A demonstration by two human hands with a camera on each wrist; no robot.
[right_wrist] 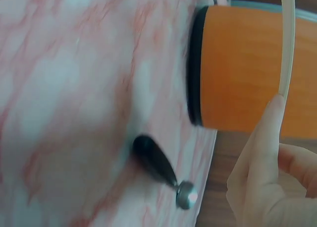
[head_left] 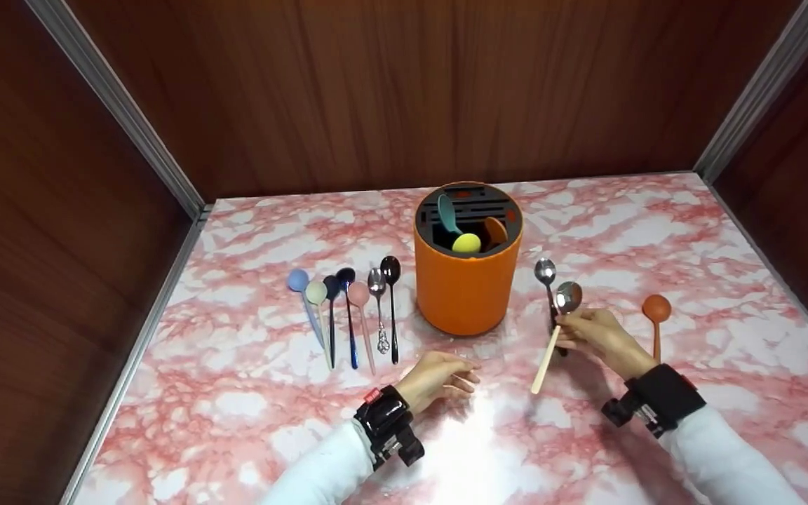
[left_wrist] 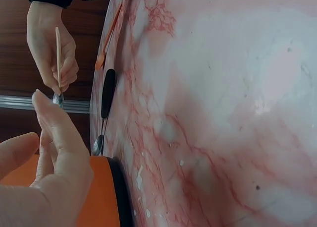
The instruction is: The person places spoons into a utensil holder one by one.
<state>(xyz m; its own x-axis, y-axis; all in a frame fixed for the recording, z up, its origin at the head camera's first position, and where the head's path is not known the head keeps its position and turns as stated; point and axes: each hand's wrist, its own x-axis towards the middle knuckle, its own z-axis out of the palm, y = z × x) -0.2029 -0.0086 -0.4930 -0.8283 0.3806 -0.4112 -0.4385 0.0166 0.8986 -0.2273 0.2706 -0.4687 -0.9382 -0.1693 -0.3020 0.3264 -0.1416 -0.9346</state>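
Note:
My right hand (head_left: 604, 340) pinches a spoon (head_left: 546, 359) with a metal bowl and a cream handle, near where the two join. It is held above the table, bowl away from me. Beneath it lies a metal spoon with a black handle (right_wrist: 154, 160), partly hidden by the hand in the head view. My left hand (head_left: 435, 379) is over the table with loosely bent fingers and nothing in them. Just beyond it stands an orange utensil holder (head_left: 466, 298) with a slotted black top. A teal spoon (head_left: 447, 214), a yellow utensil head (head_left: 466, 243) and an orange one (head_left: 495, 230) stick out of it.
Several spoons lie in a row left of the holder, among them a blue one (head_left: 298, 280), a pink one (head_left: 359, 294) and a black one (head_left: 391, 270). An orange spoon (head_left: 656, 308) lies at the right. Wood panels (head_left: 411, 91) wall the marbled table.

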